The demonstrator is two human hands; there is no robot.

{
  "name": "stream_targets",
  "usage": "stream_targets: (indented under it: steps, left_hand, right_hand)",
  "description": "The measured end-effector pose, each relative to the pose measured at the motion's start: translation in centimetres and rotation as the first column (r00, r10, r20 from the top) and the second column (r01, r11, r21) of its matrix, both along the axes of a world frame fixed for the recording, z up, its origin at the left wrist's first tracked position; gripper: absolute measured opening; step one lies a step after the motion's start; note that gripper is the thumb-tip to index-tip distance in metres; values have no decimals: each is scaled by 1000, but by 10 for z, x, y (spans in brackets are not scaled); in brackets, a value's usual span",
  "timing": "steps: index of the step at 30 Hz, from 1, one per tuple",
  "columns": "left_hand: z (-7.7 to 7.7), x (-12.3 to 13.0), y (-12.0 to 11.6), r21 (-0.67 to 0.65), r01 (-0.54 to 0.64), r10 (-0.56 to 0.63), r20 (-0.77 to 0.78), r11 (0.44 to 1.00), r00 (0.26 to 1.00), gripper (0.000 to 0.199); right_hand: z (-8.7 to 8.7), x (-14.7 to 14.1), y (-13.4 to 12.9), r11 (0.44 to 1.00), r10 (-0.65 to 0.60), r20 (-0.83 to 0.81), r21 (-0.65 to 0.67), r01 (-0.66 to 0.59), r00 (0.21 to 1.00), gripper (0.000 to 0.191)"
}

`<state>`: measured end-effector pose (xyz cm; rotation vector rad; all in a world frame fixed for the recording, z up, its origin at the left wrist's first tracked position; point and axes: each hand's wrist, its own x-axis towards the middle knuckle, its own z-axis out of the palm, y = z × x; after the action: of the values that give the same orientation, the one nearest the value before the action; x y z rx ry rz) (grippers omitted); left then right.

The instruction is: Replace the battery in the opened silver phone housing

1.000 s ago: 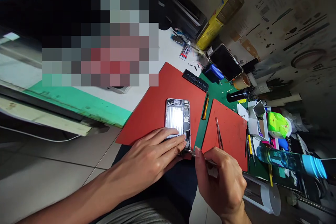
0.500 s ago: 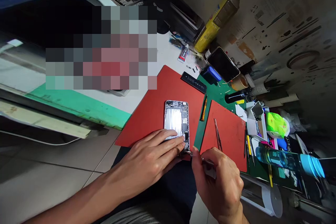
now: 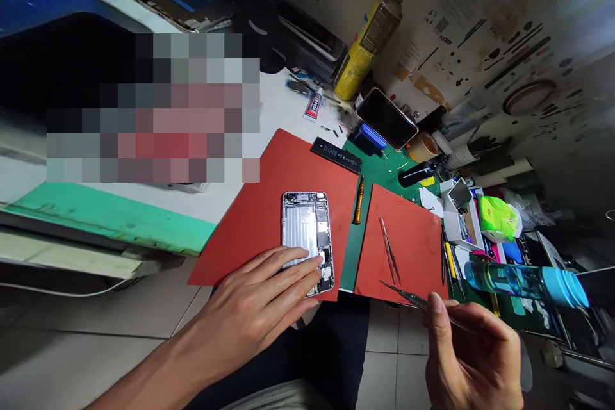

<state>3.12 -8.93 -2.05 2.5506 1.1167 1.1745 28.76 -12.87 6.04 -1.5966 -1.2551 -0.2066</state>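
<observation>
An opened smartphone (image 3: 300, 221), its inner parts bare, lies on a red mat (image 3: 250, 205). My left hand (image 3: 262, 291) rests over its lower part, fingers laid across the inside and thumb along the bottom edge. My right hand (image 3: 473, 346) is off to the right, apart from the phone, closed on a slim metal tool with a thin pointed tip (image 3: 408, 296) aimed left. Tweezers (image 3: 388, 246) lie on a second red mat (image 3: 416, 230). Between the mats is a gold screwdriver (image 3: 359, 202), with a black phone battery (image 3: 336, 155) above it.
A blurred patch (image 3: 168, 122) covers the left of the bench. Behind stand a yellow spray can (image 3: 368, 41) and a propped phone (image 3: 387, 118); a glue tube (image 3: 314, 104) lies nearby. To the right are a tool box (image 3: 461, 224) and a blue water bottle (image 3: 514, 280).
My right hand has drawn back from the phone's lower edge to the right, lifting the pointed tool away with it. My left hand stays on the phone. The whole view has shifted somewhat.
</observation>
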Motion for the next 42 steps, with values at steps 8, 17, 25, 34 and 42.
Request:
stream_targets:
  steps: [8, 17, 25, 34, 42]
  left_hand:
    - [1, -2, 0, -7, 0, -1, -31, 1000, 1000, 29]
    - [-4, -4, 1, -6, 11, -11, 31, 1000, 999, 28]
    - [-6, -6, 5, -67, 28, -26, 30, 997, 999, 31]
    - [7, -4, 6, -114, 24, -26, -11, 993, 1000, 22]
    - [14, -3, 4, -119, 13, -23, -82, 993, 996, 22]
  right_hand:
    - [-2, 21, -6, 986, -165, -180, -12, 166, 970, 35]
    - [-7, 35, -18, 969, -244, -235, -81, 232, 941, 47]
    - [-27, 61, -53, 969, -243, -286, -117, 218, 927, 53]
    - [-30, 62, -97, 964, -187, -381, -247, 95, 905, 53]
    - [-35, 62, -117, 959, -199, -434, -273, 83, 878, 55]
